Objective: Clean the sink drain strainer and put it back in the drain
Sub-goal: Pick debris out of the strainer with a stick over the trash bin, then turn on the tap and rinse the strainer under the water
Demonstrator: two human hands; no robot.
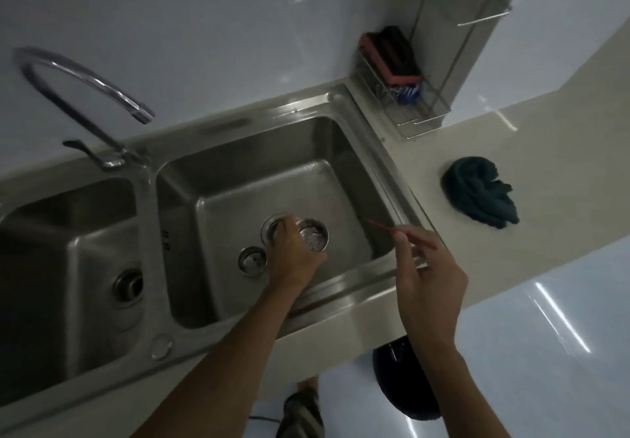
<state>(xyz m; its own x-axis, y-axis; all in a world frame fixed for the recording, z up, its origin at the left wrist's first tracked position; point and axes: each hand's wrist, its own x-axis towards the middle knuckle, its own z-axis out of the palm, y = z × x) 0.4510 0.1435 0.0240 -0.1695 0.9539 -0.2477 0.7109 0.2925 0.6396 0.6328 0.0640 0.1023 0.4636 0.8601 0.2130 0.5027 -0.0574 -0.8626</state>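
My left hand [293,253] grips a round steel drain strainer [313,235] low inside the right basin, its open top facing up. The open drain hole [272,226] lies just behind that hand, partly hidden by it. A steel drain stopper [253,261] rests on the basin floor to the left of the hand. My right hand [431,279] hovers over the sink's right rim and pinches a thin red stick [392,229] that points toward the strainer, its tip a short way off.
The steel double sink [341,103] has a left basin with its own drain [129,284]. A curved faucet [85,83] stands at the back left. A wire rack with sponges [392,62] sits in the corner. A dark cloth [480,192] lies on the counter.
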